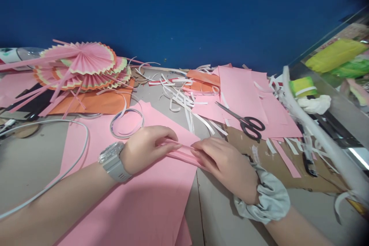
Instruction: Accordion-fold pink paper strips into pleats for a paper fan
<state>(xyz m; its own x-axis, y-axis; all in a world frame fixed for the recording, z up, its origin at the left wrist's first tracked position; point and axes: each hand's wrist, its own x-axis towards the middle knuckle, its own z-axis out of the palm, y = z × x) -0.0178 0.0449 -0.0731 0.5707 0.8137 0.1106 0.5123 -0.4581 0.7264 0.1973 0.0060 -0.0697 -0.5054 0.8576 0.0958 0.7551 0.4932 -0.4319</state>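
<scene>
Left hand (148, 148), watch (115, 163) on wrist: closing thumb and fingers in a pinch on the left part of a folded pink paper strip (186, 154). Right hand (226, 165), fabric scrunchie (268, 198) on wrist: pinching the same strip toward its right end, fingers bent, thumb underneath. Exact fingertip contact: can't tell, fingers are hiding part of it.

Strip is spanning between both hands, above the right edge of a large pink sheet (138, 203). That sheet is lying on the grey tabletop (215, 219), with a thin coiled ring (121, 137) resting on it just behind the left hand.

Black scissors (241, 118) are lying beyond the right hand, blades pointing back-left, partly over a stack of pink sheets (239, 88). Brown cardboard (271, 177) is sitting under the near edge of that stack. White paper strips (184, 100) are tangling in the middle, behind the hands. Pleated paper rosettes (89, 57) are piling up back left, overlapping an orange sheet (95, 103). White cable (87, 138) is looping in from the left.
</scene>
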